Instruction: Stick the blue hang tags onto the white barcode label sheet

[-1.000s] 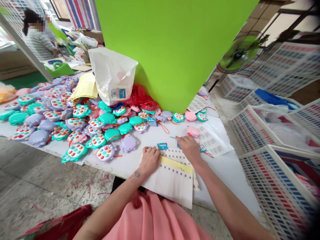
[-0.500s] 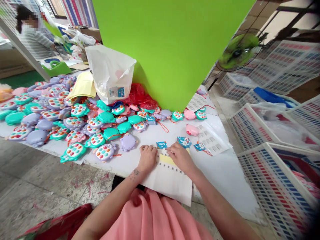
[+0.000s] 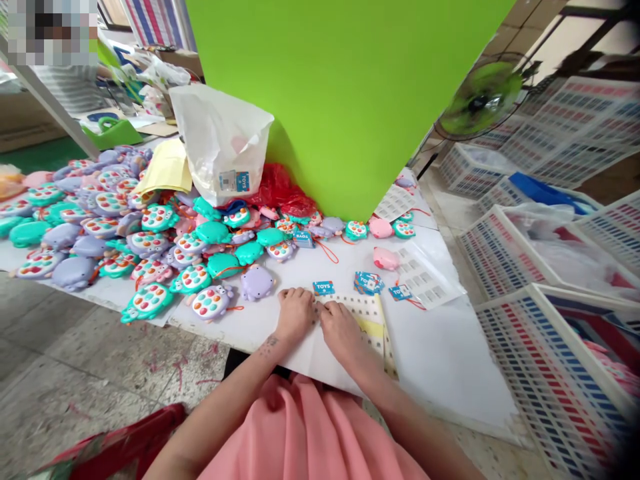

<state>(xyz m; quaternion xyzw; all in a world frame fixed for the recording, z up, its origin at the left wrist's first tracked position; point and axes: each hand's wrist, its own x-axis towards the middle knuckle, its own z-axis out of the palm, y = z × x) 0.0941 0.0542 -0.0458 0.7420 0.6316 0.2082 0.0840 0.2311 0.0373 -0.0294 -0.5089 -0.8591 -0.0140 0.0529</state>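
A sheet with rows of small dark squares and a yellow strip lies at the table's front edge. My left hand rests on its left side with fingers curled; what they hold, if anything, is too small to make out. Beside it, my right hand has its fingers bent together on the sheet, the fingertips near the left hand's. A blue TOYS card lies just beyond both hands. Farther right are a small pile of blue cards and one card with a red string.
Purple and teal toys heap on the left. Behind them stand a white plastic bag and a green panel. White crates and a fan are right. A person sits back left.
My right hand has moved left and down, closer to my left hand. The sheet has shifted, with more of its dark squares showing at the right.
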